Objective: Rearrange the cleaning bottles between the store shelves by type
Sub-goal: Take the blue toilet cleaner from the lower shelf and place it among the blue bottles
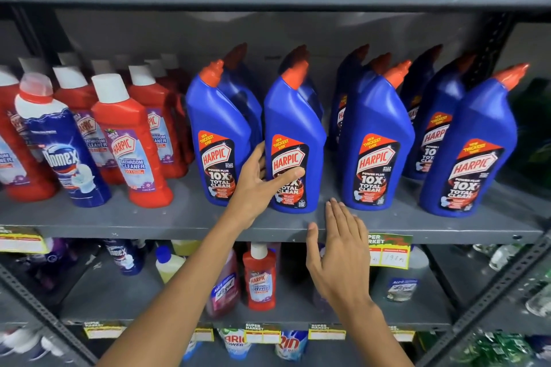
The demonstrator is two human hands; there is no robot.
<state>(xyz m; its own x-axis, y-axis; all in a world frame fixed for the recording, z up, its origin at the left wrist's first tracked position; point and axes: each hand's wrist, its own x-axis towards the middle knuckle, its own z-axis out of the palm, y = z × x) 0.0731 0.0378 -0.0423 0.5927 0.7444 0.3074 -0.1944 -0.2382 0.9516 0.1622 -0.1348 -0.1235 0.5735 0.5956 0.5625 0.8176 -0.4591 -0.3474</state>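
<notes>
Several blue Harpic bottles with orange caps stand in rows on the grey middle shelf (179, 217). My left hand (259, 182) wraps around the lower front of one blue Harpic bottle (293, 128) near the shelf's middle, thumb across its label. My right hand (340, 250) hovers flat with fingers apart over the shelf's front edge, holding nothing. Red Harpic bathroom cleaner bottles (131, 140) with white caps fill the left side. A blue Domex bottle (59, 140) leans among them.
The shelf below holds a red Harpic bottle (259, 277), a Domex bottle (125, 256), a yellow bottle (167, 265) and Lizol bottles (222, 286). Green packs line the top shelf. A slotted upright (489, 301) runs at the right.
</notes>
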